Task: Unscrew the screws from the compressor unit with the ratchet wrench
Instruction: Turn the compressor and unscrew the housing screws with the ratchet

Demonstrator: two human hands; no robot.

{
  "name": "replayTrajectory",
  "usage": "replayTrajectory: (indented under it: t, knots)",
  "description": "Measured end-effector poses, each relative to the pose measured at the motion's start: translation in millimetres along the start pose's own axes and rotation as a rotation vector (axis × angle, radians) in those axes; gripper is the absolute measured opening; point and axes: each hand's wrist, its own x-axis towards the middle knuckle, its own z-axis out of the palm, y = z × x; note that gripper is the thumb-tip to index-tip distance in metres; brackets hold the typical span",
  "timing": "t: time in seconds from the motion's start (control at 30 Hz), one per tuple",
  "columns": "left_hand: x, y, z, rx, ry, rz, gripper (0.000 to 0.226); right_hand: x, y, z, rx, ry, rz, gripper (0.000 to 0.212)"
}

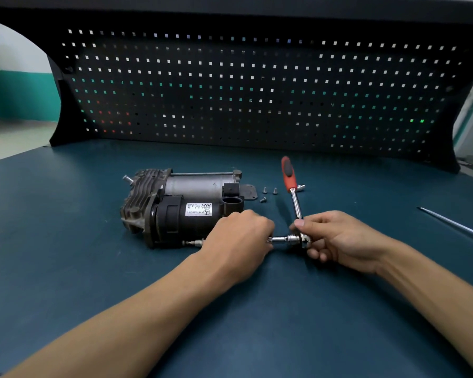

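Teal desk carries the compressor unit — left hand curled round the extension, right hand pinching the ratchet wrench head — apparently lining up the bit; next, seat it, swing the handle

You have dim, even light, with daylight dotting through the pegboard. Edges bow strongly. The ratchet wrench looks slightly blurred, perhaps, at its far end.

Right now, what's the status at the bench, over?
Left hand grips extension bar by compressor unit. Right hand holds ratchet wrench head. Loose screws behind, nothing blocking.
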Motion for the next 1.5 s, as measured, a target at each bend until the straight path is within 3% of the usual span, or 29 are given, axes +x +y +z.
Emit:
replayTrajectory:
  t: [0.27,0.5,0.73,0.9,1.07,1.2,1.33,1.5]
  knots:
    - [1,0,3,0.059,-0.033,0.065,0.021,-6,1,-4,0.004,-0.005,-0.113,0.052]
    - [0,1,1,0.058,-0.003,0.062,0.026,-5,4,-5,-0.020,-0.017,-0.222,0.033]
    - [0,0,5,0.093,-0.008,0.050,0.025,-2,9,-8,-0.178,-0.057,-0.367,0.028]
    - [2,0,5,0.074,-0.008,0.032,0.024,3,10,-12,-0.257,-0.052,-0.347,0.037]
    - [3,2,6,0.063,0.024,-0.007,0.024,2,12,-10,-0.155,-0.028,-0.329,0.038]
    - [3,2,6,0.029,0.049,-0.025,0.022,-1,5,-3,-0.036,-0.012,-0.211,0.033]
    - [3,2,7,0.026,0.061,-0.025,0.023,-1,1,1,0.049,0.004,-0.135,0.044]
    - [1,5,7,0.024,0.062,-0.004,0.021,0,1,1,0.007,0.038,-0.054,0.046]
